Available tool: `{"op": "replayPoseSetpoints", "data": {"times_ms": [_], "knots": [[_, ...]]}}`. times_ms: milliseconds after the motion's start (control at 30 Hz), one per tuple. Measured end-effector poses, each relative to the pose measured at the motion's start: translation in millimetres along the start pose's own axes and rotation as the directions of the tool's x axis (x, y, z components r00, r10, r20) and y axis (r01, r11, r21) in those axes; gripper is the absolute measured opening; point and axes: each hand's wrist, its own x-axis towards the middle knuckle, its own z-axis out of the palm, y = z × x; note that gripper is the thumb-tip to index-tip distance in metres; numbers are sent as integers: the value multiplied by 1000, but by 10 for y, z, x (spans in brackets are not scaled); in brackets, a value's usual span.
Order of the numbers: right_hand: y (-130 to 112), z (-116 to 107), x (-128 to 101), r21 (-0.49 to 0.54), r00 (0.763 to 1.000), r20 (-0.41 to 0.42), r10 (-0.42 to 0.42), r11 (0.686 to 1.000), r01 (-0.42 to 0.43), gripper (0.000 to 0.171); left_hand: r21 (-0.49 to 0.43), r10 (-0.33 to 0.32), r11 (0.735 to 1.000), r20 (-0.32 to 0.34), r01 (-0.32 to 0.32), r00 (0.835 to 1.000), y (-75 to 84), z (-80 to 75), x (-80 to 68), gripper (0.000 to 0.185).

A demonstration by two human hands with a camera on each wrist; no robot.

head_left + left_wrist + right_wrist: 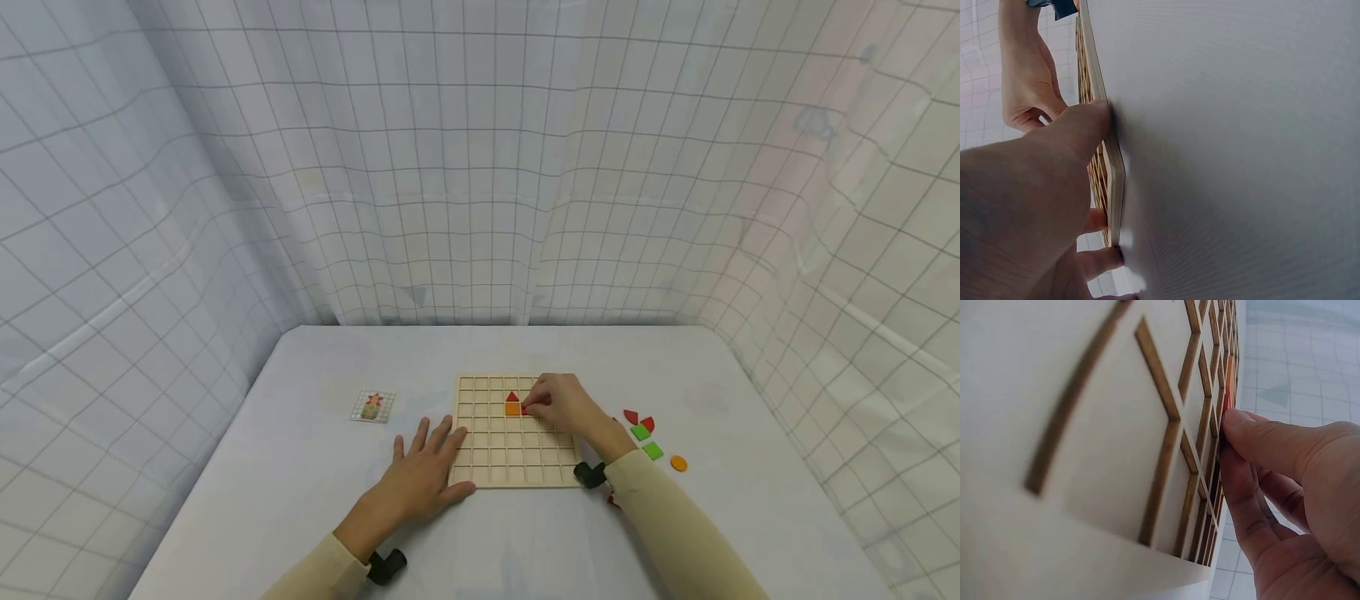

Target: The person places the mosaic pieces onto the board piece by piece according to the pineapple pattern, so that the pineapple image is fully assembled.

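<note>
A wooden grid board (487, 479) lies on the table. My left hand (423, 479) rests at its lower left corner, fingers spread, with the thumb against the front edge and fingertips along the left side. My right hand (561, 404) is over the upper right part of the board. Between its thumb and fingertips it pinches a small red piece (1227, 402), mostly hidden by the fingers, right beside an orange square (512, 409) set in one cell. A red triangle (512, 397) sits in the cell just above that square.
Right of the board lie loose pieces: green squares (652, 451), an orange disc (678, 463) and red pieces (648, 425), some partly covered by the right forearm. On the left is a small card (372, 406) with a coloured figure on a grid. Gridded white curtains (480, 167) surround the table.
</note>
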Motion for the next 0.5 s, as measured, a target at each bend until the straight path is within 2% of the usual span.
{"op": "replayPoseSetpoints", "data": {"times_ms": [500], "knots": [[-26, 8, 6, -23, 997, 13, 77, 997, -77, 6, 3, 5, 1000, -4, -5, 1000, -22, 15, -3, 94]]}}
